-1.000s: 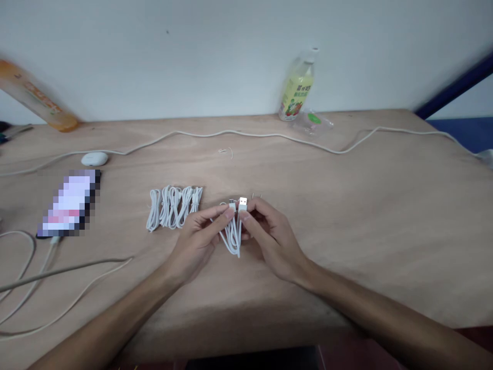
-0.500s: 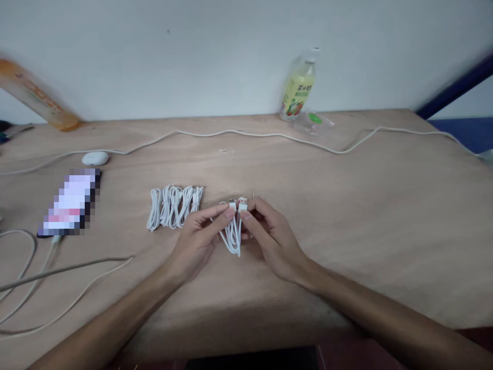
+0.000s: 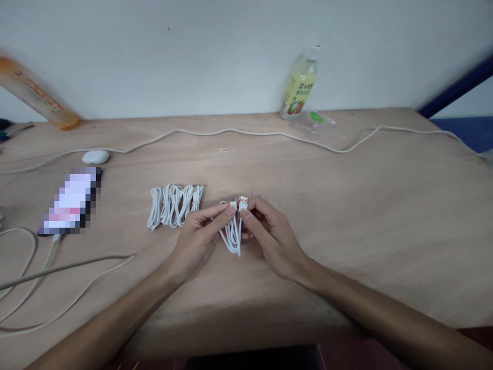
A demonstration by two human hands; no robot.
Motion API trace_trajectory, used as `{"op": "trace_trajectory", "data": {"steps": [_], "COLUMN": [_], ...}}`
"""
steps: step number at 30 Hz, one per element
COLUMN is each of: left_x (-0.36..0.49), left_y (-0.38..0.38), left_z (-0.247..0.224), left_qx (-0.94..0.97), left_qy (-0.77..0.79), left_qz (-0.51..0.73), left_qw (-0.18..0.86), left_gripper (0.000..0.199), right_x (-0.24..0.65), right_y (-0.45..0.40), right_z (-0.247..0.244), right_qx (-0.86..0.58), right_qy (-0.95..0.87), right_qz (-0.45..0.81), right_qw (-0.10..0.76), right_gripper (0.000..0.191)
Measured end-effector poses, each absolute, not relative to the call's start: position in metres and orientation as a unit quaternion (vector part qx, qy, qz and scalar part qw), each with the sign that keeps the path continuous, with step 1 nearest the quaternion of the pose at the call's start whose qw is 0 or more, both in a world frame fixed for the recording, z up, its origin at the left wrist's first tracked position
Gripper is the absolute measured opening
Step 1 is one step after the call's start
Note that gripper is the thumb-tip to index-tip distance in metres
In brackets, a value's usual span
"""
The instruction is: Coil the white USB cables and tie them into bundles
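Note:
A white USB cable (image 3: 232, 237), folded into loops, is held between my two hands above the table. My left hand (image 3: 200, 236) pinches the cable near its smaller plug, thumb on top. My right hand (image 3: 271, 234) grips the end with the wider USB plug, which shows orange-red inside. Both plugs point away from me, side by side, and the loops hang down toward me. Left of my left hand, several bundled white cables (image 3: 175, 205) lie in a row. Small thin prongs or ties poke up just behind my right fingers; I cannot make out what they are.
A long white cord (image 3: 269, 134) runs across the back of the wooden table (image 3: 365, 216). At the left lie a phone (image 3: 71, 200) with a cable plugged in and a white earbud case (image 3: 95, 156). A yellow-green drink bottle (image 3: 299, 90) and an orange bottle (image 3: 42, 97) stand by the wall.
Almost nothing differs. My hands keep the same hold on the cable, and the view has shifted very slightly.

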State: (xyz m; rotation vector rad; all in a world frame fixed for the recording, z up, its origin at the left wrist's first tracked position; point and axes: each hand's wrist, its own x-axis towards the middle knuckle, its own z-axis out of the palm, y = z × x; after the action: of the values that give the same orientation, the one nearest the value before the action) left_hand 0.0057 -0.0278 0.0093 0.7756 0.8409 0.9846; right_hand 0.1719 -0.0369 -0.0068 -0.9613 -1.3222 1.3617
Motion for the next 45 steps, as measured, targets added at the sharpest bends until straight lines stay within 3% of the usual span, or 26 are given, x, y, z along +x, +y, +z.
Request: {"op": "trace_trajectory", "data": {"steps": [31,39,45], "left_x": [0.0072,0.0060,0.0062], "left_y": [-0.0299,-0.0305,-0.0317], "left_z": [0.0097,0.0095,0.0142], "left_qx": [0.331,0.317,0.341], "left_qy": [0.353,0.344,0.347], "left_qz": [0.492,0.467,0.462], "left_qw": [0.723,0.751,0.741], "left_gripper": [0.026,0.050,0.052], "right_x": [0.1707,0.1695,0.1724], "right_y": [-0.0392,-0.0372,-0.0386], "right_z": [-0.0068,-0.0047,-0.0071], "right_qx": [-0.417,-0.438,-0.447], "right_qy": [-0.522,-0.514,-0.507], "right_qz": [0.540,0.482,0.479], "right_qw": [0.511,0.558,0.560], "right_gripper": [0.027,0.023,0.021]}}
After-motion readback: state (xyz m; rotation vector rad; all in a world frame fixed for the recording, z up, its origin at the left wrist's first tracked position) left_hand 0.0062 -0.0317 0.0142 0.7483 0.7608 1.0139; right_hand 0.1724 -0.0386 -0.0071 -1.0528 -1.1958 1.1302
